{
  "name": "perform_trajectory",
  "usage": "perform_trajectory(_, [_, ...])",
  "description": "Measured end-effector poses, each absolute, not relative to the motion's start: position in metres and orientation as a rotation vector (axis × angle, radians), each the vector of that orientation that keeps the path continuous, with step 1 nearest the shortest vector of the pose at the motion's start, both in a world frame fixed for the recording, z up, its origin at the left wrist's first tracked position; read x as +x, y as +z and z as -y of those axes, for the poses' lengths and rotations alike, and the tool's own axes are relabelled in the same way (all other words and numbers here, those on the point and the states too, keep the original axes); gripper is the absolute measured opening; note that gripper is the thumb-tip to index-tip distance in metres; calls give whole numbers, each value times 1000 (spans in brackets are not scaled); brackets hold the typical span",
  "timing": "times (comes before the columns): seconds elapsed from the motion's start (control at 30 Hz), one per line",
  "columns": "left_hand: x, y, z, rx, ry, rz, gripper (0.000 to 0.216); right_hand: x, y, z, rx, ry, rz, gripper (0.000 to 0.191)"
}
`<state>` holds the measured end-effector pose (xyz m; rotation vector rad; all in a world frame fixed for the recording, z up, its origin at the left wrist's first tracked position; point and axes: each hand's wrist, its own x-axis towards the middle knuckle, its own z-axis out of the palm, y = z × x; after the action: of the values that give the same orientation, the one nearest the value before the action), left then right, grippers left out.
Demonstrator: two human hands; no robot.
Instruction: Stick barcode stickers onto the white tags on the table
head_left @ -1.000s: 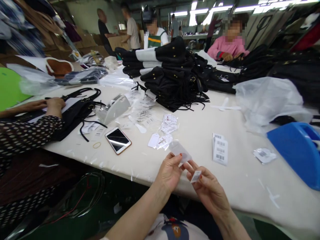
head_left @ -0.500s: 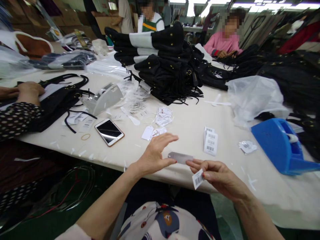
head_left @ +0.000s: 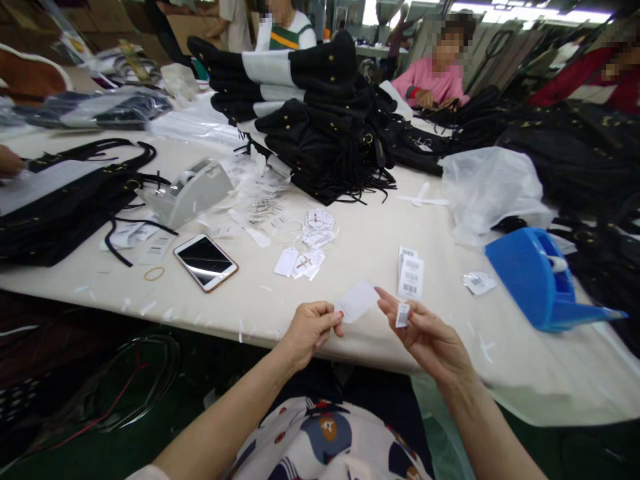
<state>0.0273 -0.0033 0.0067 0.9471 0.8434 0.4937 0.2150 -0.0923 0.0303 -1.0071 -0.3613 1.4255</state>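
My left hand (head_left: 316,328) pinches the lower left edge of a blank white hang tag (head_left: 358,301) between thumb and fingers. At the tag's right edge are the fingertips of my right hand (head_left: 431,337), whose thumb and finger are closed on a small barcode sticker (head_left: 403,315). Just beyond that hand lie strips of barcode stickers (head_left: 411,277) on the table. A loose pile of printed hang tags (head_left: 318,229) rests farther off, with a few more tags (head_left: 306,263) in front of it.
A phone (head_left: 206,261) and a grey tape dispenser (head_left: 193,192) are on the left, a blue tape dispenser (head_left: 533,283) on the right. Black fringed bags (head_left: 320,127) are stacked at the back. Crumpled clear plastic (head_left: 493,190) sits behind the blue dispenser. Co-workers are around the table.
My left hand has closed on the hang tag, which now turns its broad white face to me. My right hand has risen slightly with the sticker. The view has shifted.
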Motion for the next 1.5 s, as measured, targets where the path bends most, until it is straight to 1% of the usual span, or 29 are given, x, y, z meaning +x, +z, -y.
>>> perform_trajectory(0.1, [36,6,15,872,592,-848,26,195,19,91,-870,1352,247,16])
perform_trajectory(0.23, [41,8,24,901,575,-858,26,183,18,90,-736,1374,243,11])
perform_trajectory(0.4, [45,5,25,895,574,-875,25,183,22,90,-704,1441,314,11])
perform_trajectory(0.6, [50,-3,24,896,603,-901,18,173,10,94,-708,1591,291,10])
perform_trajectory(0.73, [48,-1,23,903,577,-804,16,175,7,93,-641,1591,264,8])
perform_trajectory(0.83, [49,1,24,819,608,-758,25,177,5,92,-620,1600,256,9])
perform_trajectory(1.1, [53,0,24,578,551,-718,26,176,-4,96,-604,1621,239,7])
perform_trajectory(1.37, [51,-1,16,639,431,-763,38,179,-8,99,-646,1694,296,11])
perform_trajectory(1.5, [50,-5,17,857,484,-855,43,183,-11,102,-689,1723,316,11])
